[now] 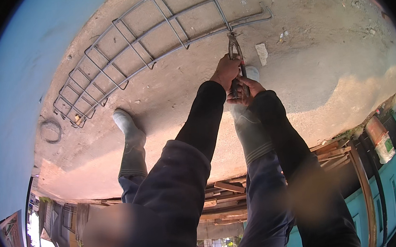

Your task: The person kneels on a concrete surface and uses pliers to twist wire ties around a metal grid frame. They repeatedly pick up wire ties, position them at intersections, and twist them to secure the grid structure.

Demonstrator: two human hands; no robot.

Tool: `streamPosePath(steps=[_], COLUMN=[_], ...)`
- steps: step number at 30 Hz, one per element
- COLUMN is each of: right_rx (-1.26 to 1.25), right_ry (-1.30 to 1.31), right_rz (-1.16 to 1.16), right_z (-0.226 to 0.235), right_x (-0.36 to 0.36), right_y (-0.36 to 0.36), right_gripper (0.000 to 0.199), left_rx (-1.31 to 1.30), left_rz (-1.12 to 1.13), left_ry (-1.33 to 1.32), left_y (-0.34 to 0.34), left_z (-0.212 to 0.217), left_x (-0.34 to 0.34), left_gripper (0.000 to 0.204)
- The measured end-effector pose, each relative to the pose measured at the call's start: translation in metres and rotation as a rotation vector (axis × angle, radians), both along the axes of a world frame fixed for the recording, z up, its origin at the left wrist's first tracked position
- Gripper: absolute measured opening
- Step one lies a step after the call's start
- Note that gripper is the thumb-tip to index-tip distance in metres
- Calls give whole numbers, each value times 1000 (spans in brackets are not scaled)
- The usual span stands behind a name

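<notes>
A long-handled pair of pincers (233,47) points away from me, its jaws at a crossing of bars on the steel rebar cage (137,44). My left hand (227,70) is closed round the handles just below the jaws. Lower down, my right hand (250,89) has its fingers curled about the handle ends. The cage lies on the ground in a curve from far left to upper middle, with bent bar ends beside the pincers. Whether the jaws bite on tie wire is too small to make out.
My boots (131,141) stand on the dusty ground, one below the cage and one beneath my hands. A wire coil (51,131) lies at the left by the blue wall (13,106). A pale flat scrap (262,54) is right of the pincers. Wooden planks (222,208) are stacked below.
</notes>
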State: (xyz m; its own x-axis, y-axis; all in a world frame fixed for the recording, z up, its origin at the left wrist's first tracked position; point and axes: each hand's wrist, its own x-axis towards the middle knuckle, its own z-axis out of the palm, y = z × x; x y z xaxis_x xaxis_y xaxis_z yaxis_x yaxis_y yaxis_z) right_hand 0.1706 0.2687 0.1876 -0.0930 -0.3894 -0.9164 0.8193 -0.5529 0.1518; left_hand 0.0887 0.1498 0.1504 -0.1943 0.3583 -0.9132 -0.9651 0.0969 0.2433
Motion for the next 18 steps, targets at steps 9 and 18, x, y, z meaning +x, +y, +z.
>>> streamPosePath(steps=[9,18], right_rx=[984,572], right_ry=[525,-17], right_rz=[732,347], right_z=[-28,-3], right_x=[32,14], right_y=[-53,-57], right_gripper=[52,24], left_rx=[148,134], left_rz=[209,57], left_ry=[-97,-38], left_y=[-20,-52], left_z=[-17,14], left_x=[20,36], left_gripper=[25,45])
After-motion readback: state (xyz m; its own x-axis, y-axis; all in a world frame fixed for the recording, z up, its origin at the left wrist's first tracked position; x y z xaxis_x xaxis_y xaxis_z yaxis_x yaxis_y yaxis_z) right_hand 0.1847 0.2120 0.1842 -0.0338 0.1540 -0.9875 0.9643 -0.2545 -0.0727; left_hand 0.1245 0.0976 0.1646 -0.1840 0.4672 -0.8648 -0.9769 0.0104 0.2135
